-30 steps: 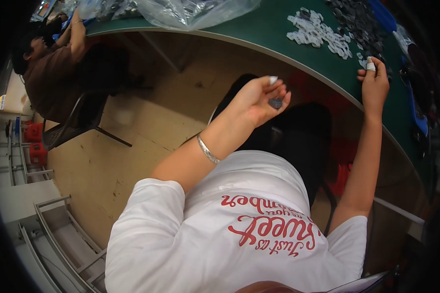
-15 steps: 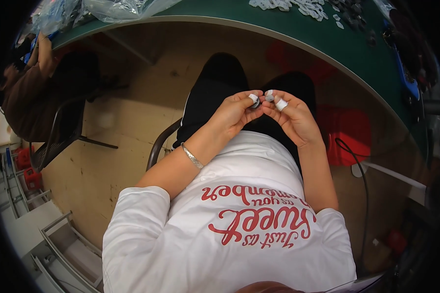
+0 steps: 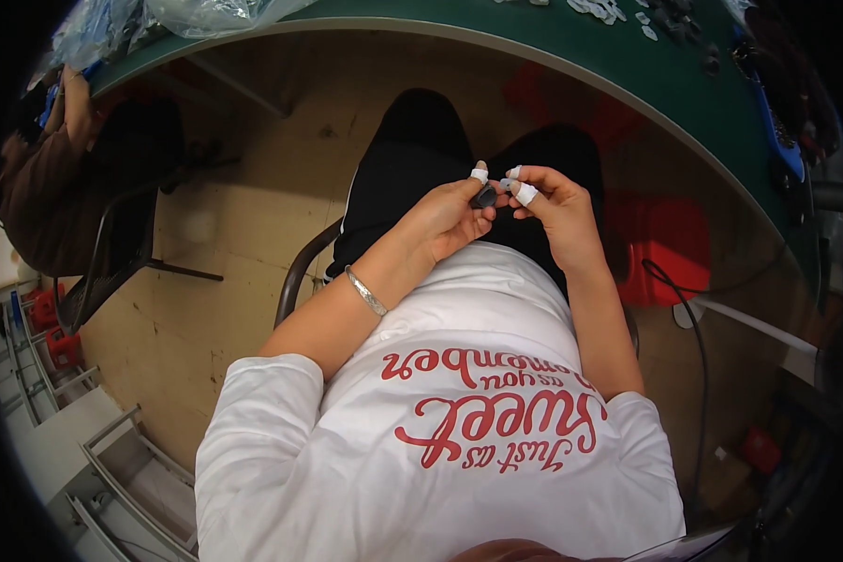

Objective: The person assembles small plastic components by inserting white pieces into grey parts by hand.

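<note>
Above my lap, my left hand (image 3: 450, 217) is closed on a small dark grey part (image 3: 484, 197) with a rounded outline. White tape wraps the thumb near its tip. Just to the right, my right hand (image 3: 560, 208) pinches a tiny pale, translucent piece (image 3: 506, 185) between taped thumb and forefinger. That piece is close to the dark part; whether the two touch I cannot tell. A silver bracelet (image 3: 366, 291) circles my left wrist.
A green table (image 3: 534, 42) curves across the front, with several pale pieces (image 3: 598, 9) and dark pieces (image 3: 674, 21) on it. Clear plastic bags (image 3: 217, 17) lie at the far left. A red bucket (image 3: 667, 248) stands right of my legs. Another person (image 3: 51, 201) sits at the left.
My hands have drawn slightly apart. The dark part now shows more fully in my left hand, its thumb raised. The pale piece shows between my right fingertips.
</note>
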Demonstrator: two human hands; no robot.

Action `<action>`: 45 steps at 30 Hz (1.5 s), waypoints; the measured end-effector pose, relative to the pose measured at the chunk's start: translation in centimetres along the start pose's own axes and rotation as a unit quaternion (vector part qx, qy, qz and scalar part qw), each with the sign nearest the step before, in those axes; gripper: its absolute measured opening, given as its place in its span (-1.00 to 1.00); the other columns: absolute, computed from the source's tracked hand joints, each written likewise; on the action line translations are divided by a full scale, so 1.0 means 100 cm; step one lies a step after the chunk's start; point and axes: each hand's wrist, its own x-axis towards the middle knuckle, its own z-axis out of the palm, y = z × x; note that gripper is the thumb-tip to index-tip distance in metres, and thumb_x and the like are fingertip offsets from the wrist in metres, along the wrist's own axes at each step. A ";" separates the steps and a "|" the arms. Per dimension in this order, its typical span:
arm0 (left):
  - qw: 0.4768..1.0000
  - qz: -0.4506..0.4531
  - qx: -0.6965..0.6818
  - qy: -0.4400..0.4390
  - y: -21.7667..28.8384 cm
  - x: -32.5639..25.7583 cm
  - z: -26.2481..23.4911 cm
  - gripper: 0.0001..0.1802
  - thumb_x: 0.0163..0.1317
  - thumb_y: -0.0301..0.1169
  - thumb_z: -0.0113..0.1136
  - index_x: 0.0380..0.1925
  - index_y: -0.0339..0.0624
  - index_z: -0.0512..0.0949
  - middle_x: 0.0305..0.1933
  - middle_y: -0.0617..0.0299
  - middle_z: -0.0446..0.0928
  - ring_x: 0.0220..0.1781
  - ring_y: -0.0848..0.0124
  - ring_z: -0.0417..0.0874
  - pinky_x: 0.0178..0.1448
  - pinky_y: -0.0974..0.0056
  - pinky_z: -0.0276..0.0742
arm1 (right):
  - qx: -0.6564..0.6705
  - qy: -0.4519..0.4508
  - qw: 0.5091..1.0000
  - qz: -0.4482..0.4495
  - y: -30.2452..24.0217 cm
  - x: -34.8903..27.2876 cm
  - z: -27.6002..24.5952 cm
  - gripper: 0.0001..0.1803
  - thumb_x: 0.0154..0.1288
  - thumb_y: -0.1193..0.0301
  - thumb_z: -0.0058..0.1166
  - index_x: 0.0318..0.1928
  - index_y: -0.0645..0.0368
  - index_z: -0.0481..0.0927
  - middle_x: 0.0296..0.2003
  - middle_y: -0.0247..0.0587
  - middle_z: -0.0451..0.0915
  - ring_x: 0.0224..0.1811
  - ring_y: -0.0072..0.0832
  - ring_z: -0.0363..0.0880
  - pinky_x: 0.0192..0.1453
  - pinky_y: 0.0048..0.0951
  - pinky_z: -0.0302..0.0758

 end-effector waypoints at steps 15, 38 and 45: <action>0.994 0.031 0.091 0.051 -0.002 0.000 -0.002 -0.77 0.44 -0.43 -0.19 -0.13 -0.29 0.46 -0.19 0.13 0.53 -0.22 0.37 0.63 -0.12 0.31 0.65 | -0.281 0.019 0.952 -0.123 0.000 -0.004 0.012 -0.85 0.16 0.67 0.02 -0.23 0.30 0.54 -0.33 -0.16 0.58 -0.37 -0.50 0.56 -0.28 -0.50 0.50; 0.993 0.113 0.026 0.015 -0.010 0.001 0.003 -0.73 0.34 -0.61 -0.07 0.03 -0.39 0.44 -0.04 0.08 0.50 -0.03 0.36 0.59 0.13 0.35 0.61 | -0.026 0.109 0.993 0.035 0.028 0.009 0.006 -0.84 0.14 0.63 0.16 -0.24 0.32 0.53 -0.46 -0.34 0.57 -0.48 -0.69 0.49 -0.37 -0.64 0.46; 0.991 0.122 0.037 0.040 -0.010 -0.001 0.004 -0.75 0.34 -0.62 -0.08 -0.01 -0.40 0.44 -0.04 0.08 0.48 -0.02 0.36 0.57 0.14 0.33 0.59 | -0.161 0.087 0.983 -0.022 0.037 0.013 0.001 -0.83 0.12 0.61 0.17 -0.23 0.32 0.56 -0.39 -0.33 0.58 -0.39 -0.67 0.49 -0.27 -0.62 0.47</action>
